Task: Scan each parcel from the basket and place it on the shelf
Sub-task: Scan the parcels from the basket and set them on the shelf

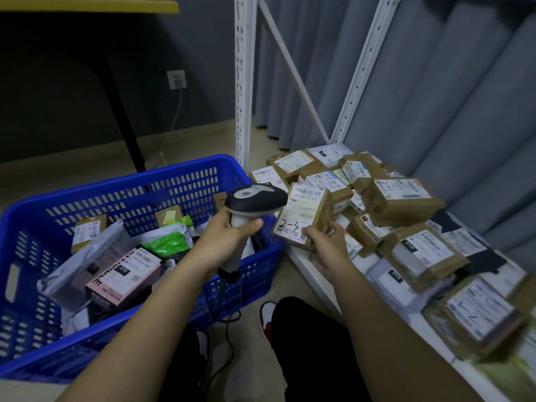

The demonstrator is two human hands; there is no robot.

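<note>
My left hand (229,230) grips the handle of a black and grey barcode scanner (255,197), whose head points right. My right hand (324,242) holds a small brown parcel (303,214) by its lower edge, its white label facing the scanner. The parcel hangs tilted between the blue basket (179,181) and the low white shelf (313,274). Several parcels lie in the basket, among them a pink box (124,278), a grey bag (87,256) and a green bag (169,243). Many brown labelled parcels (403,198) are piled on the shelf.
White perforated shelf posts (243,82) rise behind the basket's right corner. A grey curtain (435,82) hangs behind the shelf. A black table leg (124,117) and a wall socket (176,79) stand at the back left. My knee and a red and white shoe (266,317) are below, with the scanner cable on the floor.
</note>
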